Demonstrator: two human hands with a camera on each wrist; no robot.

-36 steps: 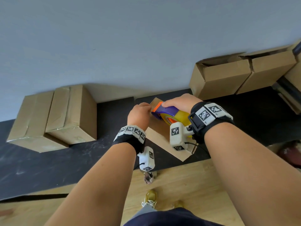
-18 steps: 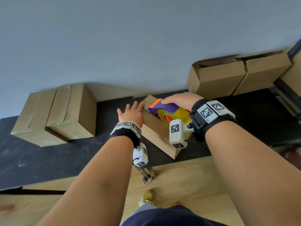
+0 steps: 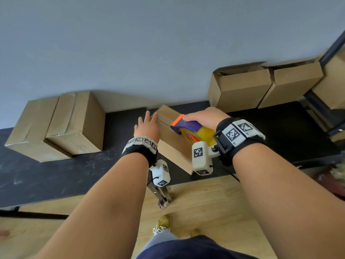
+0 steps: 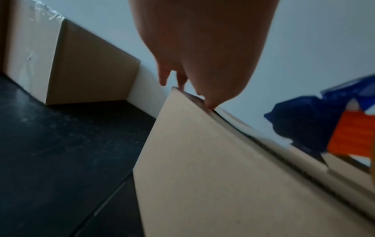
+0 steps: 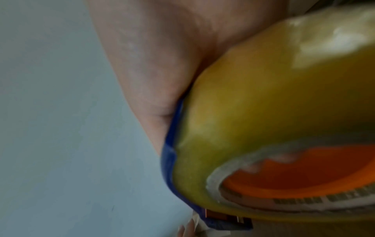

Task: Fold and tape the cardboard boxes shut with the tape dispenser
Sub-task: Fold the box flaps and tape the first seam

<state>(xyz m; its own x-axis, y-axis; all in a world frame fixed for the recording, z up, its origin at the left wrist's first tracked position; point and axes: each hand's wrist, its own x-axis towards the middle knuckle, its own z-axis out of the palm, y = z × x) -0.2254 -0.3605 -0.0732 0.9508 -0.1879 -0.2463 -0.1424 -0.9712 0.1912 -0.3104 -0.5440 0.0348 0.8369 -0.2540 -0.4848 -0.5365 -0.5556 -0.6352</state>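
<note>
A small cardboard box [image 3: 172, 144] stands on the black mat in front of me, its top flaps folded down along a centre seam. My left hand [image 3: 147, 128] lies flat with straight fingers against the box's left top edge; in the left wrist view the fingertips [image 4: 210, 106] touch that edge of the box [image 4: 202, 168]. My right hand [image 3: 204, 117] grips a blue, orange and yellow tape dispenser [image 3: 188, 129] on the box top. The right wrist view is filled by the tape roll [image 5: 263, 120] of the dispenser, and the dispenser [image 4: 324, 128] shows beside the seam.
Two taped boxes [image 3: 56, 126] stand side by side on the black mat [image 3: 56, 176] at the left. Two boxes [image 3: 265, 85] with loose flaps stand against the grey wall at the back right. Wooden floor and my shoe [image 3: 163, 224] lie below the mat's front edge.
My left hand let go of the flap it held a second ago and flattened against the box's left edge. The flaps came down, and the dispenser slid a little along the top.
</note>
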